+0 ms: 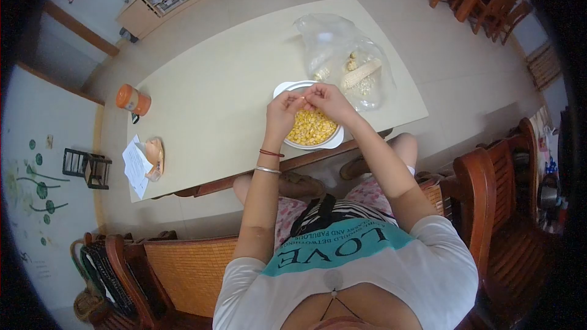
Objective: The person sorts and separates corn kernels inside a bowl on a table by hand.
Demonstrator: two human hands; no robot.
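Note:
A white bowl (pixel 334 140) full of loose yellow corn kernels (pixel 310 127) stands at the table's near edge. Above its far side, my left hand (pixel 283 112) and my right hand (pixel 327 101) meet with their fingertips pinched together. Something tiny shows between the fingertips, too small to name. Just beyond the bowl and to its right lies a clear plastic bag (pixel 327 36). On the bag are a bare corncob (pixel 361 74) and some small pale bits.
An orange-lidded jar (pixel 133 99) lies at the table's left side. Papers (pixel 136 166) and a small clear-wrapped package (pixel 155 159) are near the left corner. Wooden chairs (pixel 477 195) flank me.

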